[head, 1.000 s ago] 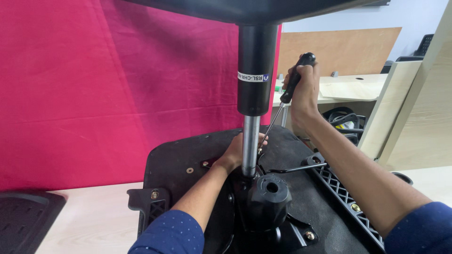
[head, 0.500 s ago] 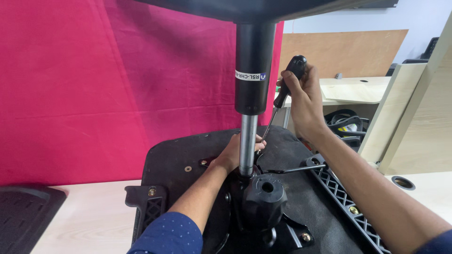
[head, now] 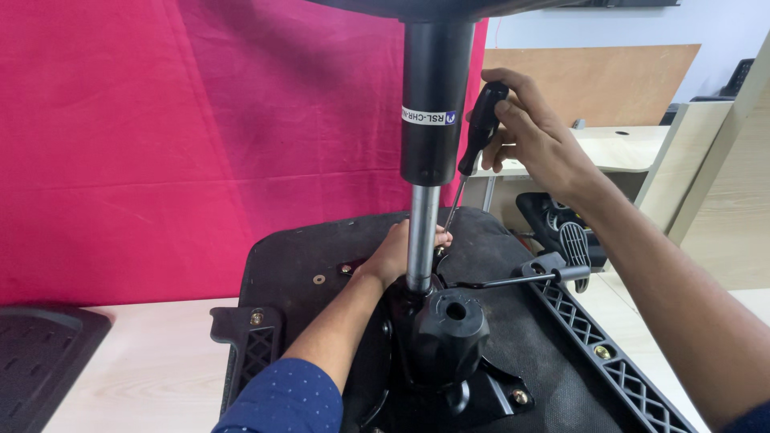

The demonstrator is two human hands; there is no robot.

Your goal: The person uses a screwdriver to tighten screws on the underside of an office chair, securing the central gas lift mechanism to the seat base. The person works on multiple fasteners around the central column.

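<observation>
a magenta cloth hangs behind the pale worktop (head: 152,369) where the upturned office chair seat (head: 321,256) lies. my right hand (head: 533,132) is clenched around the black screwdriver (head: 473,140), its tip down by the gas lift cylinder (head: 429,120) near the seat's far edge. my left hand (head: 401,252) rests there beside the tip, fingers curled; what they grip i cannot tell.

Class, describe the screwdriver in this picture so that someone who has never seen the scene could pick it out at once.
Find the thick black gas-lift cylinder rising from the upturned chair seat. Just right of it, the right hand grips the screwdriver. Its black handle and thin, slanted metal shaft set it apart from the stout upright cylinder.
</observation>
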